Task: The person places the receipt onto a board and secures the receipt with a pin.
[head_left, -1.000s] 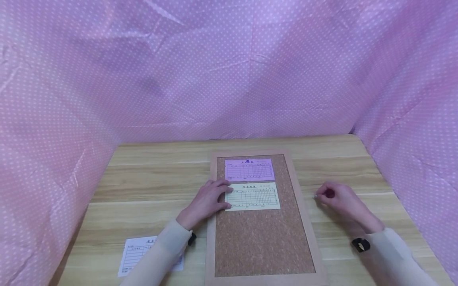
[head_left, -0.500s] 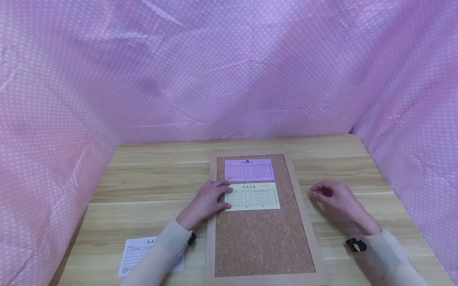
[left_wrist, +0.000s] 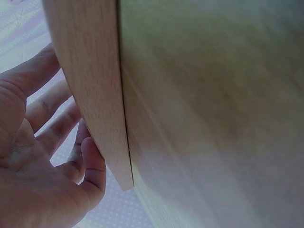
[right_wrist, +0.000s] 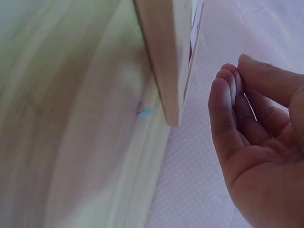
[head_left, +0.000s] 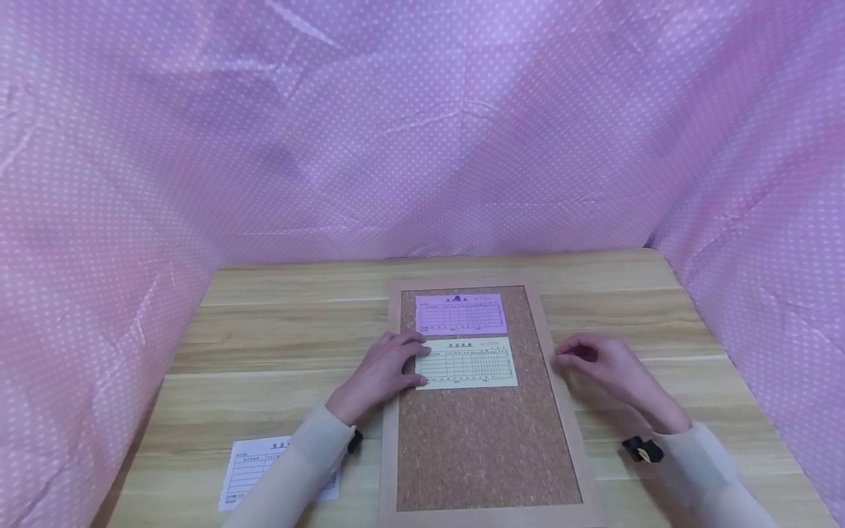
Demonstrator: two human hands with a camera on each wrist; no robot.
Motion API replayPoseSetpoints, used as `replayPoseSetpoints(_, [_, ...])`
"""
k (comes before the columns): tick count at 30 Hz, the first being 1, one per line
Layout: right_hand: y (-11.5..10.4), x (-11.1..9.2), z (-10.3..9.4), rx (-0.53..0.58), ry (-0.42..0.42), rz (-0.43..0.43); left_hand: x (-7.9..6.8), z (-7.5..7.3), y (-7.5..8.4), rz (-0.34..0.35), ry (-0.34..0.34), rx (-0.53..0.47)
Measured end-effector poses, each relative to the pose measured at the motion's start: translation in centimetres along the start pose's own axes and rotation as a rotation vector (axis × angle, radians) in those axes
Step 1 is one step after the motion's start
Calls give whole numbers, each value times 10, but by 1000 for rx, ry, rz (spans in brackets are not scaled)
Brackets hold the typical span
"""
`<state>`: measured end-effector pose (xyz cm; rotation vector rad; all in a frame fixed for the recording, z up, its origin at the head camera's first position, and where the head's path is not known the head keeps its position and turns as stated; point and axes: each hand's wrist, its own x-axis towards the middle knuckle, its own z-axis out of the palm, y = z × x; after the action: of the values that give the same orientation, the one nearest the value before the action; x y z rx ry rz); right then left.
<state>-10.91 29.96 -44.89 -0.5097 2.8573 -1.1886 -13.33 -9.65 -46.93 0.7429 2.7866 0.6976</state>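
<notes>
A pale yellow receipt slip (head_left: pixel 467 364) lies flat on the cork board (head_left: pixel 485 447), just below a purple slip (head_left: pixel 460 319) that bears a purple pushpin (head_left: pixel 457 298) at its top middle. My left hand (head_left: pixel 386 367) reaches over the board's left frame, fingertips and thumb resting on the yellow slip's left edge. To the right of the board, my right hand (head_left: pixel 610 367) has thumb and forefinger pinched together close to the frame. Whatever tiny pale object sits between them is almost wholly hidden now. In the right wrist view the fingers (right_wrist: pixel 221 111) stand apart from the board's edge.
A white slip (head_left: pixel 247 473) lies on the wooden table (head_left: pixel 277 330) at the lower left, partly under the left sleeve (head_left: pixel 300 455). Pink dotted cloth (head_left: pixel 422 147) hangs around the table's back and sides. The right wrist view shows a small blue mark (right_wrist: pixel 145 112) on the wood.
My right hand has moved left, up to the board's right frame, still pinching. A pale speck at its fingertips showed earlier. My left hand and the slips have not moved.
</notes>
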Motion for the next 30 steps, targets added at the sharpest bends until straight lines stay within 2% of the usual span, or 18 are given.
replayPoseSetpoints(13, [-25,18,16,97,-85,29,0,0,-1,2,-4,-5])
replayPoseSetpoints(23, [-35,28,28,36,-111,-39,0,1,-1,-1,-4,-8])
replayPoseSetpoints(30, [-40,34,36,64,-144,-50,0,0,-1,2,-2,-8])
